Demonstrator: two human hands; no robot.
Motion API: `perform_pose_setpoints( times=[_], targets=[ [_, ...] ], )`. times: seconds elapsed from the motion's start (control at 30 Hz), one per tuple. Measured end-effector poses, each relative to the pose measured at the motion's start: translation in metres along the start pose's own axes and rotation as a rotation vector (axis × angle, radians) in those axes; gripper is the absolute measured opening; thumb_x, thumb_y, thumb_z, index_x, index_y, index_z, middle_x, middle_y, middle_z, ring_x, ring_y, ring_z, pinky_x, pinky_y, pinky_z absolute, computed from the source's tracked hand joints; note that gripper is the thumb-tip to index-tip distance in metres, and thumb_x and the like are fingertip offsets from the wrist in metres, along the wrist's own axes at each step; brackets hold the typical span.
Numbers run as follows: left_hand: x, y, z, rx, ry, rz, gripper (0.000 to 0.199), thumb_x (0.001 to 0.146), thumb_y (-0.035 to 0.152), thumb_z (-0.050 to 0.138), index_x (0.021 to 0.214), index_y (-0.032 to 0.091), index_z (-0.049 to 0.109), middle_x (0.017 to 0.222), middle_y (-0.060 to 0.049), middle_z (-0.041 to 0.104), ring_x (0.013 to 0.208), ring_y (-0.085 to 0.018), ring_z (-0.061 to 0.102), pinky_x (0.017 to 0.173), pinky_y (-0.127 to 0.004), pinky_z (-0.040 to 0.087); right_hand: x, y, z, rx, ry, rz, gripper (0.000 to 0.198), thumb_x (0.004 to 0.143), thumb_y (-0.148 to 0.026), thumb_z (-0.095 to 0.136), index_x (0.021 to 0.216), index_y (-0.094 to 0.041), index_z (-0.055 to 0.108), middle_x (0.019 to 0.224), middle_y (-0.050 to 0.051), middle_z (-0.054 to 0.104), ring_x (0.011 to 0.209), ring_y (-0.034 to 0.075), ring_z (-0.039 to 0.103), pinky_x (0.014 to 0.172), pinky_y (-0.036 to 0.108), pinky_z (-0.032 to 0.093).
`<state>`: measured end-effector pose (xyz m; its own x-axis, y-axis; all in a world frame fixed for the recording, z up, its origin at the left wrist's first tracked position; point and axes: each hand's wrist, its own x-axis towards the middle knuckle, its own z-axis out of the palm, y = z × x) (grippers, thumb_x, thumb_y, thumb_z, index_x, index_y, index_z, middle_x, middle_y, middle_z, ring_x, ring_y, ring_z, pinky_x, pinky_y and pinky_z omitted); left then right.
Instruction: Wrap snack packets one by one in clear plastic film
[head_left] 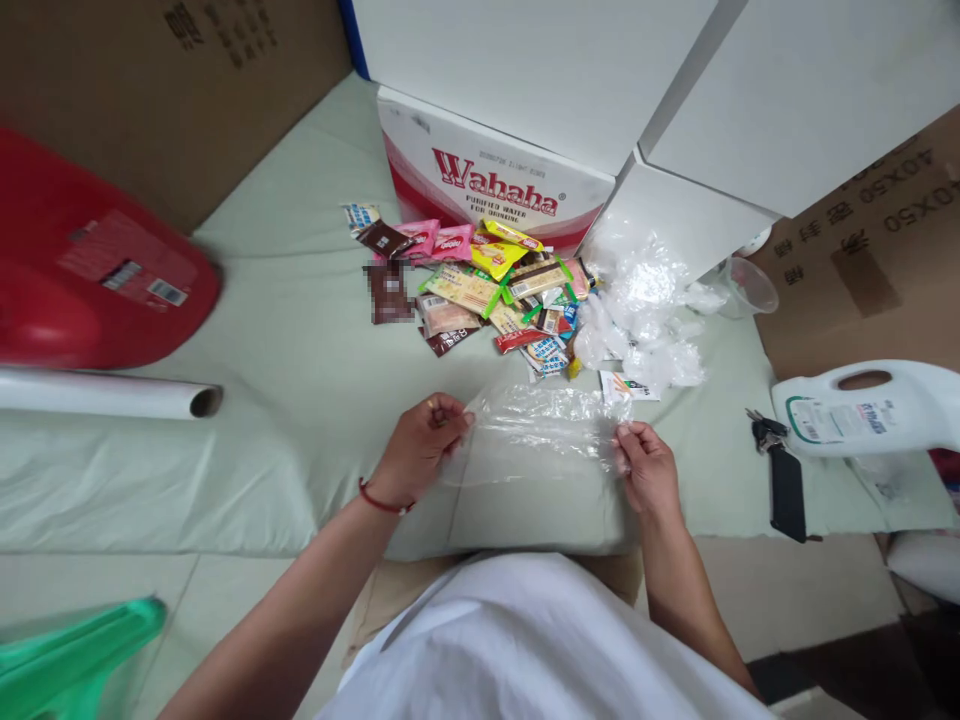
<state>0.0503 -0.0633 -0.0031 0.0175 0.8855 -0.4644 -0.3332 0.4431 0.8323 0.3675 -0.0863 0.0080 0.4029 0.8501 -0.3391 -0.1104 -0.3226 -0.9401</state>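
Observation:
A clear plastic bag is stretched flat between my two hands, above the near part of the cloth-covered surface. My left hand, with a red cord at the wrist, pinches the bag's left end. At the opposite end, my right hand grips it between thumb and fingers. Just beyond the bag lies a pile of wrapped snacks in brown, pink, yellow and green packets. More crumpled clear plastic bags are heaped against the pile's right side.
Behind the pile stands a Wahaba-like lettered water carton. To the left are a red container and a white roll. A white jug, keys with a black case and a clear cup sit right. A green plastic object is lower left.

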Motion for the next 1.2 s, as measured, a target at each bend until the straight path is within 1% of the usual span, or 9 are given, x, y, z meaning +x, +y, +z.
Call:
perform_pose_setpoints(
  times=[0.13,0.33,0.53,0.67,0.73,0.83,0.93,1.03,1.2],
  targets=[
    [-0.017,-0.007,-0.022,0.099,0.052,-0.041,0.053,0.055,0.043,0.097,0.087,0.021,0.061,0.068,0.008,0.058,0.049,-0.007,0.049,0.045,-0.02,0.037,0.001,0.015,-0.006,-0.181,-0.062,-0.02,0.046,0.069,-0.058,0.09,0.084,-0.021,0.069,0.062,-0.006,0.058,0.048,0.009,0.04,0.045,0.024,0.03],
    [-0.023,-0.01,-0.036,0.244,0.155,0.055,0.05,0.057,0.035,0.091,0.097,0.02,0.065,0.089,0.003,0.065,0.067,-0.009,0.058,0.061,-0.023,0.046,0.013,0.011,-0.015,-0.559,-0.06,-0.19,0.044,0.083,-0.062,0.077,0.092,-0.019,0.075,0.065,-0.003,0.059,0.059,0.013,0.045,0.056,0.026,0.036],
    [-0.029,-0.01,-0.031,0.263,0.137,0.063,0.05,0.06,0.034,0.086,0.102,0.023,0.06,0.073,0.006,0.061,0.066,-0.013,0.057,0.064,-0.025,0.045,0.023,0.001,-0.034,-0.659,-0.06,-0.209,0.05,0.078,-0.066,0.078,0.093,-0.018,0.076,0.073,0.001,0.067,0.063,0.016,0.05,0.062,0.03,0.042],
    [-0.034,-0.012,-0.023,0.166,0.16,0.038,0.052,0.056,0.032,0.087,0.1,0.023,0.061,0.093,0.003,0.064,0.07,-0.011,0.059,0.066,-0.026,0.047,0.006,-0.008,-0.04,-0.782,0.149,-0.511,0.038,0.084,-0.056,0.074,0.097,-0.02,0.076,0.095,0.007,0.071,0.074,0.019,0.059,0.073,0.036,0.05],
    [-0.036,-0.01,-0.018,0.067,0.146,0.033,0.051,0.056,0.032,0.089,0.099,0.023,0.062,0.1,0.001,0.064,0.072,-0.01,0.06,0.068,-0.026,0.048,-0.015,-0.012,-0.03,-0.761,0.143,-0.697,0.025,0.093,-0.047,0.069,0.095,-0.023,0.074,0.094,0.007,0.069,0.075,0.02,0.06,0.074,0.037,0.051],
    [-0.036,-0.006,-0.009,-0.045,0.103,0.023,0.05,0.057,0.031,0.09,0.097,0.022,0.061,0.099,0.002,0.062,0.073,-0.01,0.058,0.069,-0.025,0.049,-0.048,-0.009,0.002,-0.739,-0.177,-0.914,0.011,0.099,-0.036,0.068,0.101,-0.028,0.074,0.093,0.006,0.071,0.084,0.023,0.064,0.08,0.039,0.053],
    [-0.034,0.0,0.001,-0.102,0.046,0.021,0.049,0.06,0.032,0.091,0.097,0.021,0.061,0.098,0.001,0.061,0.076,-0.01,0.058,0.072,-0.026,0.05,-0.059,0.006,0.042,-0.816,-0.388,-1.05,0.033,0.092,-0.042,0.078,0.123,-0.03,0.073,0.12,0.011,0.072,0.113,0.03,0.064,0.1,0.05,0.052],
    [-0.034,0.0,0.008,-0.14,0.018,0.071,0.05,0.064,0.035,0.091,0.101,0.022,0.059,0.103,-0.001,0.062,0.085,-0.013,0.062,0.076,-0.027,0.052,-0.047,0.02,0.071,-0.869,-0.438,-1.026,0.024,0.098,-0.035,0.069,0.12,-0.028,0.075,0.123,0.011,0.072,0.119,0.031,0.061,0.105,0.052,0.05],
    [-0.047,-0.02,0.009,0.217,0.373,0.311,0.069,0.062,0.04,0.094,0.119,0.026,0.058,0.13,-0.009,0.059,0.121,-0.027,0.06,0.092,-0.036,0.053,-0.038,0.011,0.088,-0.712,-0.345,-0.802,0.021,0.103,-0.032,0.057,0.098,-0.026,0.076,0.1,0.008,0.073,0.091,0.022,0.067,0.083,0.037,0.056]
  ],
)
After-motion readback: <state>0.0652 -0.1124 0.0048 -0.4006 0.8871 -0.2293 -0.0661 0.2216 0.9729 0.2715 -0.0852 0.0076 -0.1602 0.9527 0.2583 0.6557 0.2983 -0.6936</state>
